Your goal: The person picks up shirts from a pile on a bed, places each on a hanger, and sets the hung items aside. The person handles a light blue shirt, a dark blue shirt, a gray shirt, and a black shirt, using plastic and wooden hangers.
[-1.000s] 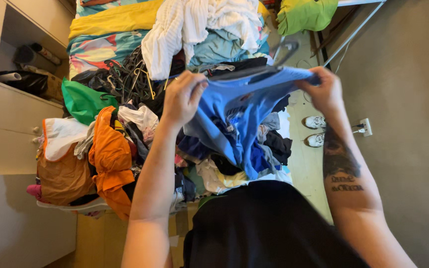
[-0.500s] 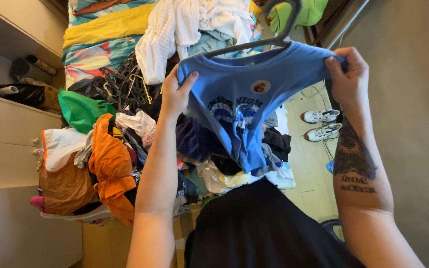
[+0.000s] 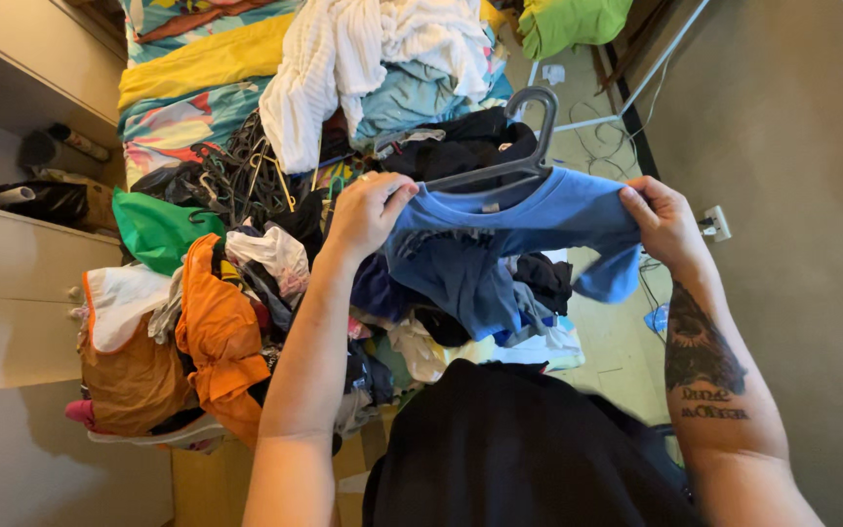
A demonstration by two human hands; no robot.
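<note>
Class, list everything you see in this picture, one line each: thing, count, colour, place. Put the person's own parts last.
T-shirt: one, blue, on the hanger, held up at both shoulders.
Hanger: one, grey, inside the T-shirt.
Clothes pile: one, mixed colours, below the T-shirt.
Orange garment: one, left of the pile.
Green bag: one, left of the pile.
White knit: one, top of the pile.
Cabinet: one, cream, far left.
Wall socket: one, white, right.
Left hand: grips the T-shirt's left shoulder.
Right hand: grips its right shoulder.

Your left hand [image 3: 368, 210] and right hand [image 3: 661, 222] hold the T-shirt [image 3: 519, 234] on its hanger [image 3: 509, 156] at frame centre, above the clothes pile [image 3: 246, 293]; cabinet [image 3: 12, 263] far left.
</note>
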